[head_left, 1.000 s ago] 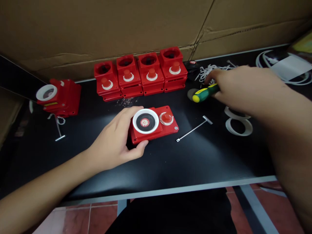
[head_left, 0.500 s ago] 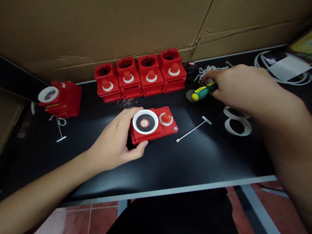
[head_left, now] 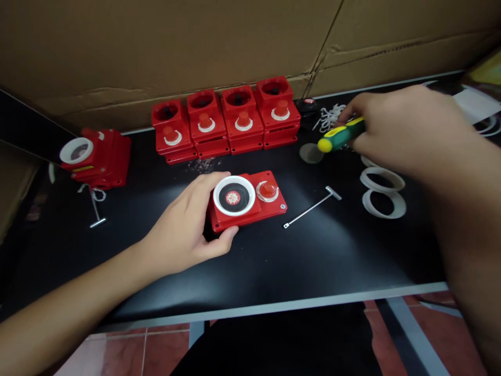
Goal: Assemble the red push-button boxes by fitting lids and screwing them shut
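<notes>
My left hand (head_left: 183, 230) grips the left end of a flat red box (head_left: 250, 201) lying on the black table (head_left: 274, 261). The box carries a white-ringed dial and a red button. My right hand (head_left: 407, 130) is closed round a green and yellow screwdriver (head_left: 338, 137), held above the table at the back right. A thin metal T-key (head_left: 313, 206) lies between the box and my right hand. Two white rings (head_left: 383, 190) lie under my right wrist.
Several red boxes (head_left: 227, 122) stand in a row against the cardboard wall (head_left: 195, 47). Another red box (head_left: 97, 156) lies on its side at the left, with a second T-key (head_left: 95, 211) beside it. A small round disc (head_left: 311, 153) and white strips (head_left: 331, 116) lie at the back.
My right hand has lifted the screwdriver up and to the right, uncovering the disc and the upper white ring. My left hand and the box have not moved.
</notes>
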